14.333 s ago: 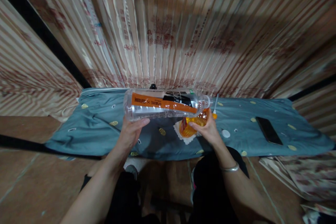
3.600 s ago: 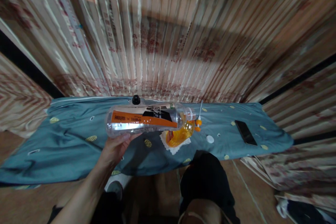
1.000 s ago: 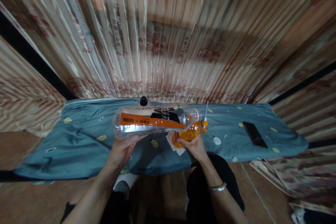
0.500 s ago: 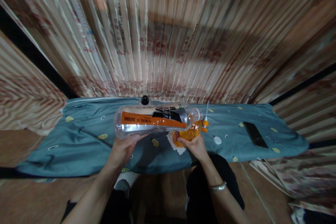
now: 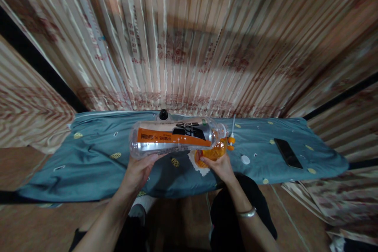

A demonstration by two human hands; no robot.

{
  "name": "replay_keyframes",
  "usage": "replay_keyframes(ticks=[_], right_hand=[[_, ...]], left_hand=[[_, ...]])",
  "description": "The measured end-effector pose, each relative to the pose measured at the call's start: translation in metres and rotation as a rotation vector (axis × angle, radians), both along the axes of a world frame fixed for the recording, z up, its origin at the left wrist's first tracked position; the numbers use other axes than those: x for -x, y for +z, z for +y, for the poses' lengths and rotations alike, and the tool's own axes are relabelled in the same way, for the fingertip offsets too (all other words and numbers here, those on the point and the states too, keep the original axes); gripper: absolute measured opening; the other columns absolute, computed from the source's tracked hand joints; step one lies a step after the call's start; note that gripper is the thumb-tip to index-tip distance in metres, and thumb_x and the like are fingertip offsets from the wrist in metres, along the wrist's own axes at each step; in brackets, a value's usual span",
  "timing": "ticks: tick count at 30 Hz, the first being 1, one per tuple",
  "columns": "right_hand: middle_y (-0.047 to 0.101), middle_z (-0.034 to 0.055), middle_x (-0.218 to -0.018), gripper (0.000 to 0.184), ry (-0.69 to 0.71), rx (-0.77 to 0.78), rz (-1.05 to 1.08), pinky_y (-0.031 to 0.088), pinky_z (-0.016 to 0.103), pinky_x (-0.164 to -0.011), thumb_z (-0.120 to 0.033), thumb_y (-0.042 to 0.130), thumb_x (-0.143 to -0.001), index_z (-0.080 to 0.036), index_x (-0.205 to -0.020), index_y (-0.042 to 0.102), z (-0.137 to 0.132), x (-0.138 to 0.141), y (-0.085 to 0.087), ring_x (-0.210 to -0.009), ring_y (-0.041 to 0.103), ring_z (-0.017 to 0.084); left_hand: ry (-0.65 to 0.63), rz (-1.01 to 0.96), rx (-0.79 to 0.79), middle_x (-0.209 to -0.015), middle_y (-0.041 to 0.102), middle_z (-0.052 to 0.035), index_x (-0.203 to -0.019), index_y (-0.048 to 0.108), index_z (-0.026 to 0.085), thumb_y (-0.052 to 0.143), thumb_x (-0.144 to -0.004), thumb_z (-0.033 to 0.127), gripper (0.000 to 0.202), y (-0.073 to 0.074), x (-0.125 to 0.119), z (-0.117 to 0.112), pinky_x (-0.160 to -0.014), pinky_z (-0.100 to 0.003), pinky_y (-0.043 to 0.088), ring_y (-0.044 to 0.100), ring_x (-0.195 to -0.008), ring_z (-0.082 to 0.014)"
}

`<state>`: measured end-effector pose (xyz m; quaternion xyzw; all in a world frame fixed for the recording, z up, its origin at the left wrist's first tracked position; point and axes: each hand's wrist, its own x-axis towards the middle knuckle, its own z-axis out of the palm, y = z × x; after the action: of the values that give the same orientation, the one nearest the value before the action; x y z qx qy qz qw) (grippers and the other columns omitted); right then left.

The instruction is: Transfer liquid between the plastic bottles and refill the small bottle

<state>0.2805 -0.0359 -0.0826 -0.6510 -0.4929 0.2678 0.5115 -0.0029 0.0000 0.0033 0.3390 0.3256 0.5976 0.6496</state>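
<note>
Currently, the clear bottle (image 5: 174,138) is held horizontally above the cloth-covered counter (image 5: 94,169), neck to the right. The left hand (image 5: 139,169) supports its underside near the base. The right hand (image 5: 223,167) grasps the amber bottle (image 5: 217,150), located over a scalloped white sheet (image 5: 203,171). Contact between the two necks cannot be confirmed. Change: the right hand, off the amber bottle moments ago, is back on it; both bottles are judged steadied. An orange fitting (image 5: 230,146) adjoins on the right, followed by a white disc (image 5: 245,160) and a phone (image 5: 288,153). Behind the clear bottle, a black-topped object (image 5: 163,114) limits rearward travel. The front edge borders the right knee (image 5: 248,208); lateral room appears greatest leftward.
</note>
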Motion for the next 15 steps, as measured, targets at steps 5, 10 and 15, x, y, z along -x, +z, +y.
replay_keyframes(ticks=[5,10,15], right_hand=[[0.081,0.0182,-0.119,0.078,0.001,0.001,0.037,0.062,0.058,-0.101,-0.058,0.095,-0.060,-0.017,-0.122,0.070,0.0013,0.0011,0.0000,-0.109,0.078,0.040],[0.082,0.0168,-0.120,0.082,0.004,-0.003,0.041,0.062,0.058,-0.103,-0.059,0.096,-0.061,-0.018,-0.126,0.069,0.0015,0.0010,-0.0021,-0.110,0.078,0.039],[0.081,0.0180,-0.121,0.080,0.004,-0.003,0.026,0.062,0.057,-0.101,-0.060,0.095,-0.062,-0.017,-0.125,0.070,0.0011,0.0002,-0.0021,-0.110,0.078,0.040]], left_hand=[[-0.005,0.008,-0.019,-0.098,0.086,-0.0053,-0.129,0.076,0.027,0.095,-0.059,0.029,0.073,0.0036,-0.0008,-0.0016,-0.097,-0.060,0.066,0.081,-0.104,-0.0369],[-0.003,0.025,-0.011,-0.105,0.086,-0.0059,-0.136,0.072,0.028,0.096,-0.059,0.030,0.080,0.0037,-0.0002,-0.0022,-0.100,-0.061,0.064,0.080,-0.109,-0.0382],[-0.006,0.032,-0.005,-0.104,0.086,-0.0052,-0.133,0.074,0.029,0.097,-0.059,0.032,0.077,0.0054,-0.0002,-0.0027,-0.101,-0.063,0.063,0.081,-0.106,-0.0371]])
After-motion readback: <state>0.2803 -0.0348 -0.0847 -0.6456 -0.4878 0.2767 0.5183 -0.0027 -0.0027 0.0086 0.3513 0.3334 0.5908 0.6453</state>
